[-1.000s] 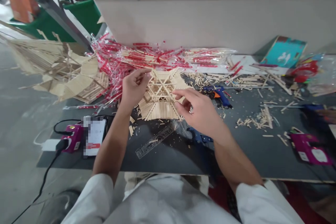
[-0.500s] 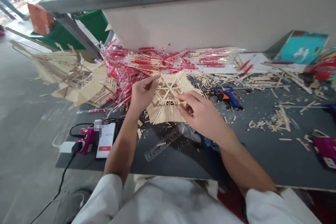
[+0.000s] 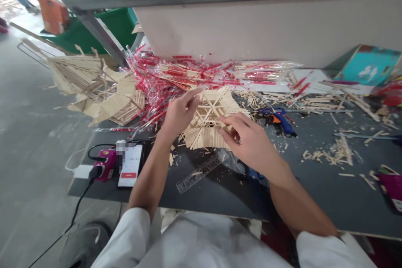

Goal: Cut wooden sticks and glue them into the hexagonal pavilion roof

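Note:
A star-shaped model built of thin wooden sticks (image 3: pixel 212 137) rests on the dark table, its crossed inner frame facing up. At its upper left, my left hand (image 3: pixel 181 112) has bent fingers closed at the end of a diagonal stick of the frame. My right hand (image 3: pixel 248 137) reaches over the model's right side, thumb and forefinger closed at the frame near the middle. Exact fingertip contact is partly hidden. Just right of the model lies a blue glue gun (image 3: pixel 281 121) with an orange trigger. A clear plastic stencil ruler (image 3: pixel 201 172) lies in front.
Red-and-clear wrappers with sticks (image 3: pixel 182 71) lie along the back. A larger stick model (image 3: pixel 106 100) stands at left. A phone (image 3: pixel 130 165) and a magenta power adapter (image 3: pixel 106 165) sit front left. Stick scraps (image 3: pixel 333 153) and a turquoise box (image 3: pixel 369 67) are at right.
The camera view has shifted, so the scene slides to the right in the picture. Both hands keep nearly the same places on the stick model.

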A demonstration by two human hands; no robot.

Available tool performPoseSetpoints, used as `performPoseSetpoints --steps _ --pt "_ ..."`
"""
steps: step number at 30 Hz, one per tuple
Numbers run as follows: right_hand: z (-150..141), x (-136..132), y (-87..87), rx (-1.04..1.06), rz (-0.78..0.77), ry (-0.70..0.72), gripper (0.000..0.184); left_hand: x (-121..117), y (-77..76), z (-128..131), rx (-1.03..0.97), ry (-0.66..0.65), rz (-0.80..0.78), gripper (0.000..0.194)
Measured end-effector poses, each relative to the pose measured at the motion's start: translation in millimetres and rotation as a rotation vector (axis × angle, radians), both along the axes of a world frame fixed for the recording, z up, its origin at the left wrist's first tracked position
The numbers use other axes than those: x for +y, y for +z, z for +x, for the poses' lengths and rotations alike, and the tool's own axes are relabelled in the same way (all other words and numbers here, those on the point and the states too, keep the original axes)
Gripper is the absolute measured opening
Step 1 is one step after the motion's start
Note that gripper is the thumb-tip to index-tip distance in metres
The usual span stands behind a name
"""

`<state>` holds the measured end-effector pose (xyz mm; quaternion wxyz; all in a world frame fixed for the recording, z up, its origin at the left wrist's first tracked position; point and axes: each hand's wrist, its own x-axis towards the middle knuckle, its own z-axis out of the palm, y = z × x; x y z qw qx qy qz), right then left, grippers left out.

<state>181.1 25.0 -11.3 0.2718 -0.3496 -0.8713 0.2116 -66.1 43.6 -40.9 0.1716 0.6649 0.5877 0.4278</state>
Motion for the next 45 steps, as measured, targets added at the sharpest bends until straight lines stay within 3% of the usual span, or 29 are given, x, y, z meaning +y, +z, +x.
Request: performPoseSetpoints --steps 4,20,24,27,32,34,38,42,45 --pt "-0.1 -0.1 -1.7 -0.008 0.041 -0.016 0.022 -4.8 8.6 0.8 0.139 -0.068 0.009 0.042" --pt "-0.8 -1.8 -5.0 -0.011 0.006 -0.02 0.021 -9.2 17.3 1.2 0.113 -0.1 -0.029 0.042" --pt "-0.5 1.3 -6.8 0.011 -0.01 -0.02 0.016 -9.5 15.8 0.7 0.105 -0.096 -0.053 0.042" --pt "-0.2 2.9 -7.2 0.064 -0.036 -0.009 0.014 -5.2 8.5 0.8 -0.029 -0.079 -0.075 0.044" --pt "1.9 6.5 -8.7 0.345 -0.346 -0.17 0.029 4.9 -4.8 2.6 -0.274 0.049 -0.083 0.038" --pt "3.0 10.5 -10.1 0.457 -0.55 -0.204 0.036 7.0 -5.0 2.8 -0.268 0.098 -0.088 0.031" --pt "3.3 18.8 -12.4 0.525 -0.912 -0.111 0.045 13.1 6.8 0.8 -0.153 0.073 -0.129 0.028" --pt "-1.1 20.7 -14.9 0.563 -1.047 -0.037 0.046 31.5 24.6 -4.1 -0.081 0.068 -0.204 0.031" --pt "-4.9 19.6 -16.9 0.616 -1.081 -0.013 0.042 47.8 32.0 -7.4 -0.147 -0.045 -0.303 0.025"
